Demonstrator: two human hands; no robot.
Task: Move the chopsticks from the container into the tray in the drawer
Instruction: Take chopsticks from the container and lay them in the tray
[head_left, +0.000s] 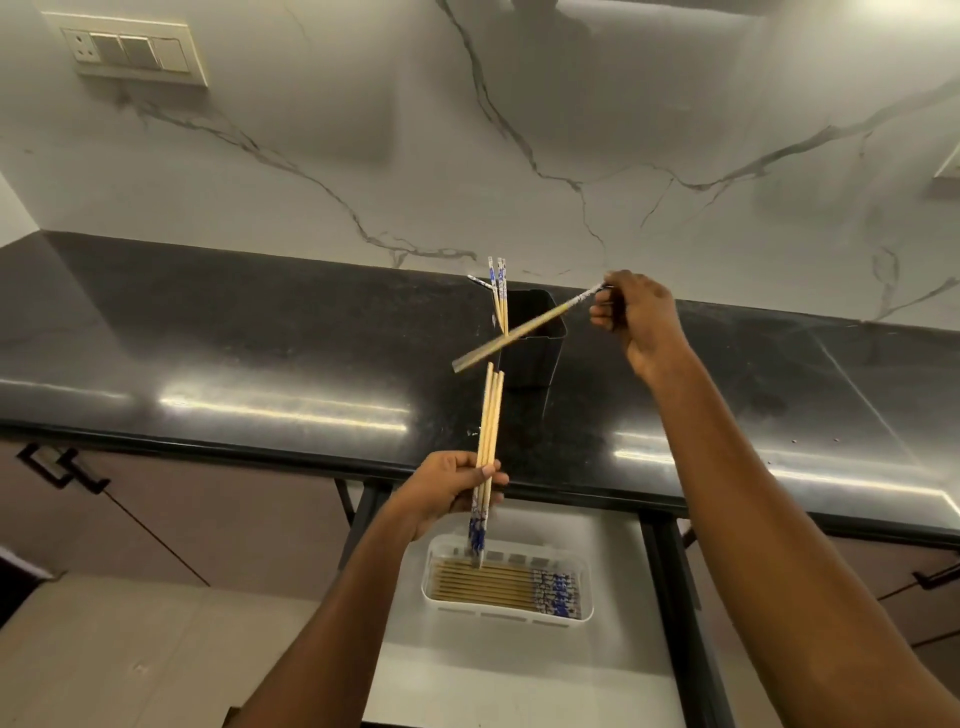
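Black polished surface (260, 332) under marble backsplash; we note a black container (535, 343) holding several chopsticks (500, 291). Our right hand (641, 317) fingers pinch one chopstick (524, 328) by its patterned end, just beside the container. Left hand (447, 491) fingers grip a bundle of chopsticks (488, 431) above the white tray (506, 616) in the open drawer (519, 675), where more lie flat.
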